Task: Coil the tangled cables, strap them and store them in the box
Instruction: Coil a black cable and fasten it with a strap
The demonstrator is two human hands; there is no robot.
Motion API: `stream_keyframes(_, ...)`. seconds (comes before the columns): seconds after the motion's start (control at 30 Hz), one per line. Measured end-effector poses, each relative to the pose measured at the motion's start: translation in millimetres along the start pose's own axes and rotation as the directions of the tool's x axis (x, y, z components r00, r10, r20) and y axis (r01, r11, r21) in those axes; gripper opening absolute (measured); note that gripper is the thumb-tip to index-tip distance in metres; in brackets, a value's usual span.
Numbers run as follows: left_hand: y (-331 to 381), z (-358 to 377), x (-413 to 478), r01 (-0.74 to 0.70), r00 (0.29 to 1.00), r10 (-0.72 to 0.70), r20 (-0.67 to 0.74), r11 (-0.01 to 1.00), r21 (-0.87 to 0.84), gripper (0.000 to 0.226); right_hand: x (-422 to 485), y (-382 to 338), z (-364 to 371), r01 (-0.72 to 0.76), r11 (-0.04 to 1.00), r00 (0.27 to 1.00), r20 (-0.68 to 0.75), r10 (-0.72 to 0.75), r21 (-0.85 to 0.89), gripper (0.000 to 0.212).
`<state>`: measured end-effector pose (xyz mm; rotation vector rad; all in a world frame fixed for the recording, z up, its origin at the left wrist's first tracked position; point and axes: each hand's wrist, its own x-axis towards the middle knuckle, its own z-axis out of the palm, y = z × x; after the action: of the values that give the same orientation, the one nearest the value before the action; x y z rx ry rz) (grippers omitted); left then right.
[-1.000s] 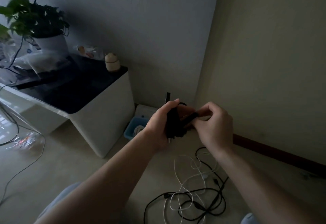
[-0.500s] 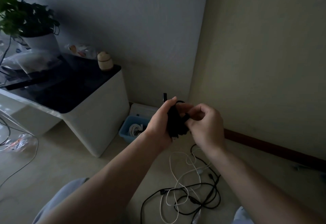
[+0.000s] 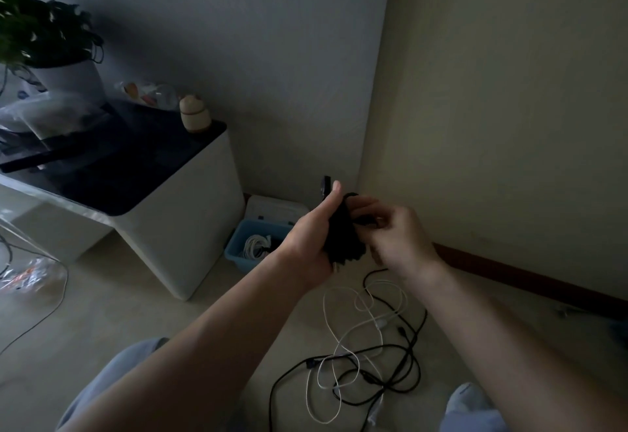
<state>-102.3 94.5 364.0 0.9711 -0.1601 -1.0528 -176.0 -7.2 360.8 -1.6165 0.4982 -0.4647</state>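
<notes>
Pale floor (image 3: 119, 312), room corner. Your left hand (image 3: 312, 238) grips the black coil (image 3: 343, 234); your right hand (image 3: 401, 238) pinches its side. Loose cables (image 3: 373, 357) lie below. The box (image 3: 238, 256) sits beside the cabinet (image 3: 183, 227).

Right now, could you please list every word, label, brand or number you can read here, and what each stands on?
No text here can be read.
A blue mark on the white bag, far left: too blurred.
The printed packet on the cabinet top: colours only, blurred.
Dark marks on the white lid behind the blue box: too small.
The black cable bundle: no label shows.
</notes>
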Motion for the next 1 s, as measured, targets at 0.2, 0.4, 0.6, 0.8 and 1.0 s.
stream_keyframes(0.2,3.6,2.4,-6.8,0.001,0.999,-0.003,0.054,0.999,0.038,0.054,5.4,-1.9,-15.5,-0.287,0.958,0.942,0.186,0.281,0.007,0.014)
stream_keyframes(0.4,6.3,2.0,-10.6,0.045,0.99,-0.057,0.129,0.995,0.091,0.061,3.0,-8.2,-17.3,-0.344,0.925,0.899,0.34,0.276,0.16,0.007)
stream_keyframes(0.6,8.1,0.6,-6.9,0.08,0.997,-0.079,-0.012,0.996,0.029,0.058,-1.9,-1.0,-6.0,-0.142,0.989,0.953,0.275,0.127,0.036,0.022)
stream_keyframes(0.8,12.5,0.8,-5.6,0.123,0.99,-0.12,-0.068,0.992,0.038,0.047,-1.6,3.4,-1.3,-0.147,0.989,0.97,0.199,0.139,0.028,0.008)
stream_keyframes(1.0,13.9,-6.5,-6.6,0.079,0.993,-0.066,-0.097,0.988,0.131,0.038,4.4,9.7,-9.0,-0.182,0.982,0.976,0.126,0.175,0.043,0.011)
